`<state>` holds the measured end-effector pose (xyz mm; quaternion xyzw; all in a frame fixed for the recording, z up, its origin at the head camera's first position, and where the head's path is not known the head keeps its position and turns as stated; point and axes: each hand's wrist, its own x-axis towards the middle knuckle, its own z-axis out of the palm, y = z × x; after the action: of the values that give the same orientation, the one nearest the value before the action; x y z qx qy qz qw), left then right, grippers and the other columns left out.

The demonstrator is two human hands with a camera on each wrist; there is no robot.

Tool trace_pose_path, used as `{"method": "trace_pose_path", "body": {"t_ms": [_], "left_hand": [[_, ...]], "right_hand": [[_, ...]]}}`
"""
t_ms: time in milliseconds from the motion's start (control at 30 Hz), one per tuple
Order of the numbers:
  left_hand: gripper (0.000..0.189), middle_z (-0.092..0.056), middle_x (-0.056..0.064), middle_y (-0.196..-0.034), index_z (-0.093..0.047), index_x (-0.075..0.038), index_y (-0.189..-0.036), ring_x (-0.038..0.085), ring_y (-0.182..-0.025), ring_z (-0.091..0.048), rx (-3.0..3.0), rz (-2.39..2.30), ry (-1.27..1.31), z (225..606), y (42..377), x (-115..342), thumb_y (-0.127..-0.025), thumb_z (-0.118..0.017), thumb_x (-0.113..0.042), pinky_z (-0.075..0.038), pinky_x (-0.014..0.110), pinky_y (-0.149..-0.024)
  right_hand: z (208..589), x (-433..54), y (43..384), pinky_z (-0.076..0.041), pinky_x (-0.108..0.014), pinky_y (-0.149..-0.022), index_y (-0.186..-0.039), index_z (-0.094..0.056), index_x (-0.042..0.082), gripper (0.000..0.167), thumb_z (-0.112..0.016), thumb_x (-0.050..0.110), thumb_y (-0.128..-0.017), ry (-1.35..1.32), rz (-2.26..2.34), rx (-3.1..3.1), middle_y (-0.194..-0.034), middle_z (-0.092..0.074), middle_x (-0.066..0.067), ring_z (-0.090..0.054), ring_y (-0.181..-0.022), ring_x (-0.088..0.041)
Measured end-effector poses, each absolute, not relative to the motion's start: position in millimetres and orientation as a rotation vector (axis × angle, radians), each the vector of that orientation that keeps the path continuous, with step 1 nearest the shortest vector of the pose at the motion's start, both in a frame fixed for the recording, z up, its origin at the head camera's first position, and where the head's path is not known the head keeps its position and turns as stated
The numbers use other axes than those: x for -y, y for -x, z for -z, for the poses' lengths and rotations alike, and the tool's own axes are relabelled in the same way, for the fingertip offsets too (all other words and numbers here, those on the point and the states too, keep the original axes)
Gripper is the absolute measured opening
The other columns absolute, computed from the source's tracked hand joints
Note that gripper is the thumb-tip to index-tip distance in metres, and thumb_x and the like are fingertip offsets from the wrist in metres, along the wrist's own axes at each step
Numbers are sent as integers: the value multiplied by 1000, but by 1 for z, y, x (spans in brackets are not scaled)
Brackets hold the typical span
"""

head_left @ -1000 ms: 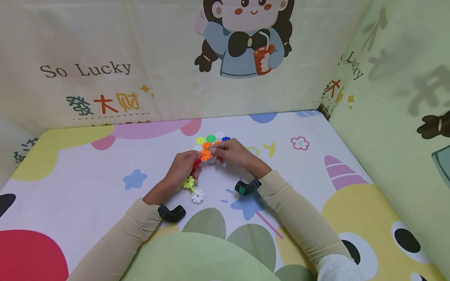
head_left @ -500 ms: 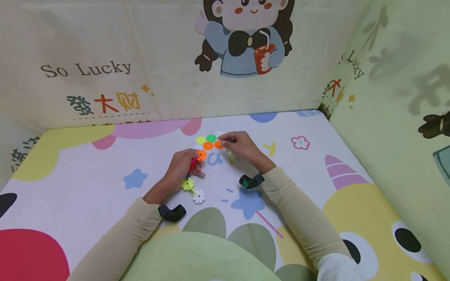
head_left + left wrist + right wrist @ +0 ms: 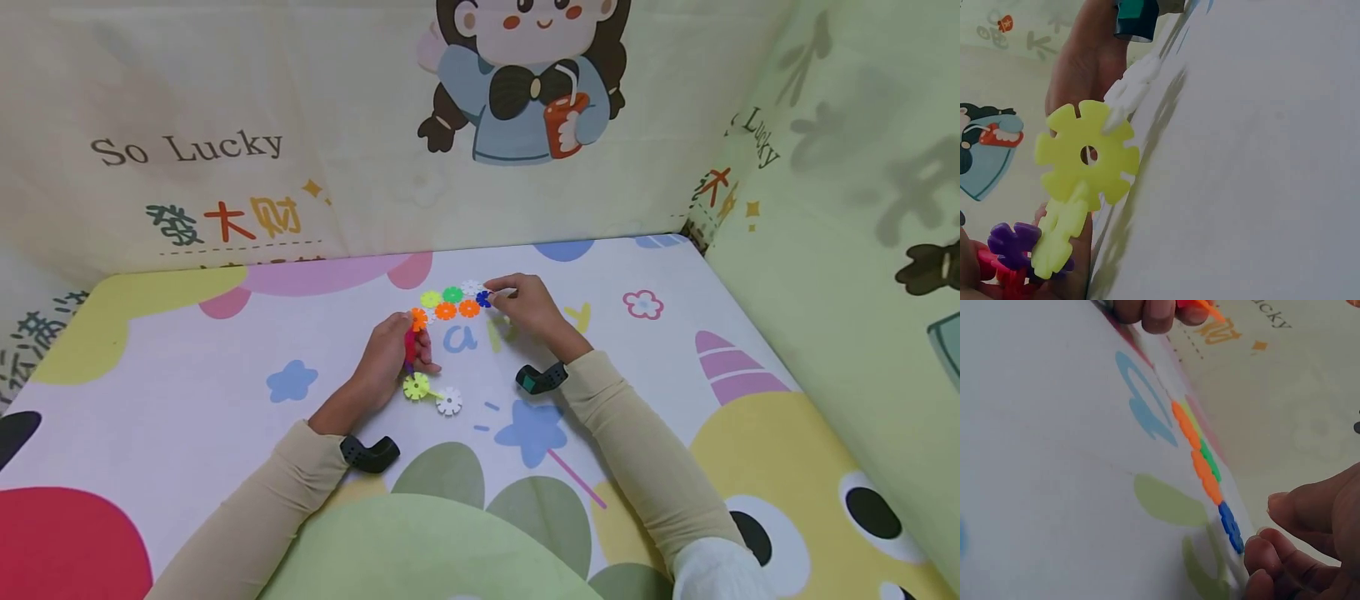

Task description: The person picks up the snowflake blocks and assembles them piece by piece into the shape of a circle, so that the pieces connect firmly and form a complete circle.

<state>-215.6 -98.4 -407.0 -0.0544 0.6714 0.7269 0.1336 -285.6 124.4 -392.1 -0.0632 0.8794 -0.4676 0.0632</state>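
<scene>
My left hand point(image 3: 381, 360) grips a chain of notched plastic snowflake discs. An orange disc point(image 3: 418, 318) tops the chain, with a red disc point(image 3: 409, 343) under it by the fingers. A purple disc point(image 3: 1013, 245), a yellow disc point(image 3: 1063, 159) and a white disc point(image 3: 449, 402) hang lower, joined at angles. My right hand point(image 3: 531, 307) is at a dark blue disc point(image 3: 483, 298) lying on the table. In the right wrist view its thumb and fingertips stand apart, just beside that blue disc point(image 3: 1230, 528), with nothing between them.
Loose discs lie in a cluster near the back of the table: two orange discs point(image 3: 446, 311), a green disc point(image 3: 452, 295), a yellow disc point(image 3: 431, 298) and white ones point(image 3: 471, 287). A printed cloth wall point(image 3: 360, 200) rises behind the table's back edge.
My right hand has left the chain's orange disc and moved right and back to the blue disc. My left hand has shifted slightly left, and the chain's white end has swung right.
</scene>
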Motion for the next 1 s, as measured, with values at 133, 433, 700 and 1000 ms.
{"method": "trace_pose_path", "body": {"t_ms": [133,433,700,1000], "left_hand": [[25,-52,12,-91,-38,-6,-117,18,-67,-58,-1915,-2109,130,408,216,97,-107,-29,-27,-58,33,-72],[31,-52,13,-88,-45,0,-126,17,-66,-59,-1937,-2037,116,406,215,97,-106,-37,-23,-58,33,-72],[30,-53,13,-88,-49,0,-121,17,-65,-60,-1931,-2035,111,407,215,97,-106,-41,-25,-58,33,-72],[31,-53,13,-87,-47,2,-120,16,-63,-57,-1905,-2036,89,408,215,97,-106,-38,-25,-58,34,-71]], "right_hand": [[399,-126,290,-43,-27,-66,-121,-69,9,28,-62,13,-94,180,1365,-2684,-124,-60,-7,-53,-83,-22],[404,-121,296,-42,-37,-95,-126,-65,8,35,-65,11,-90,302,1169,-2817,-117,-61,-10,-52,-109,-25],[401,-118,296,-41,-40,-100,-130,-63,8,39,-65,13,-92,245,1001,-2872,-123,-53,-13,-50,-115,-28],[401,-117,297,-43,-40,-96,-127,-65,8,35,-65,13,-92,291,954,-2887,-122,-52,-13,-51,-110,-27]]}}
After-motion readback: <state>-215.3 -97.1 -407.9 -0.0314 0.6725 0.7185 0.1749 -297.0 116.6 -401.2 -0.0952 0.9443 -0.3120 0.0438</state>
